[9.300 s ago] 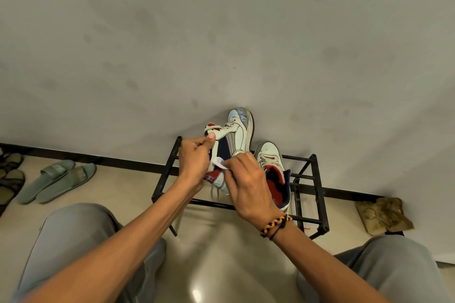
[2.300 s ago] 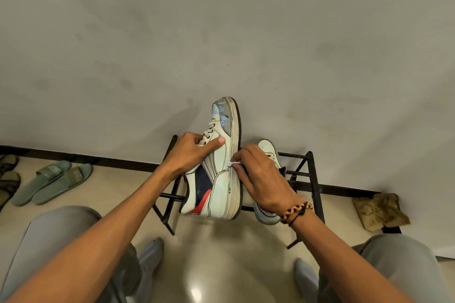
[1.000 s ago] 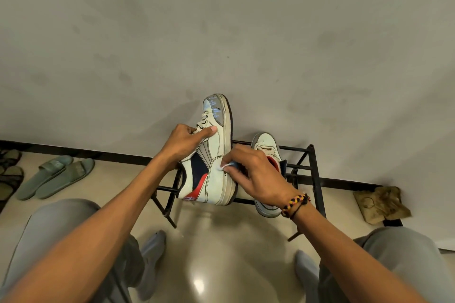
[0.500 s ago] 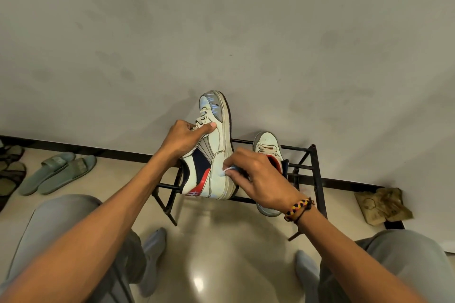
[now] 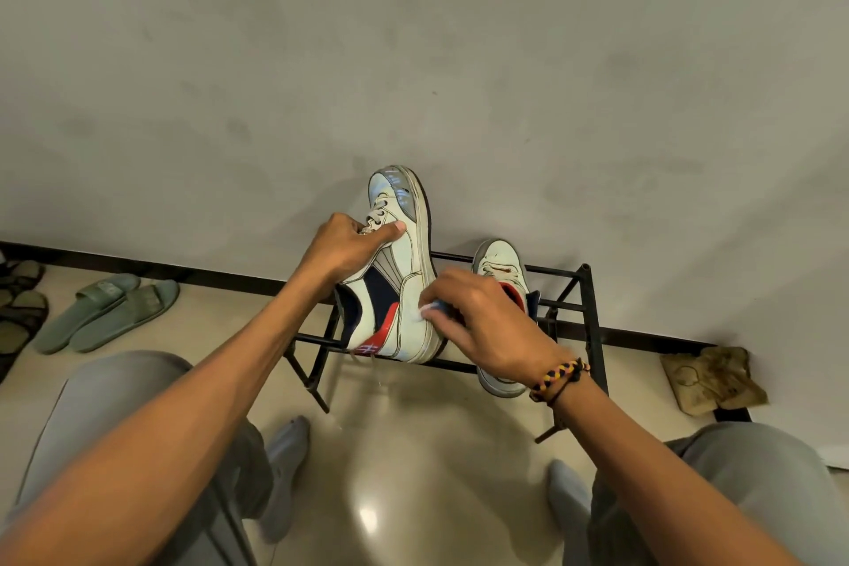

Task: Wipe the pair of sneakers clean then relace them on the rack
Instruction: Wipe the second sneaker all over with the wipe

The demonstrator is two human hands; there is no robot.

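- On the rack's (image 5: 592,317) front rail, one sneaker (image 5: 399,285) stands heel-down, toe up.
- Left hand (image 5: 349,248) grips its laces and upper.
- Right hand (image 5: 487,326) pinches a wipe (image 5: 425,313) against its side.
- Second sneaker (image 5: 500,262) lies toward the rack's right end.

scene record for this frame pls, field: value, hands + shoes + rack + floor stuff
left hand: grips the held sneaker at its laces
right hand: pinches a wipe, pressing it on the held sneaker's side
held sneaker: tipped on its side, toe toward the wall, heel end on the rack
wipe: white, mostly hidden under fingers
second sneaker: flat on the rack, right of the first
rack: black metal frame, against the wall
slides: green pair, floor left
rag: crumpled, floor right
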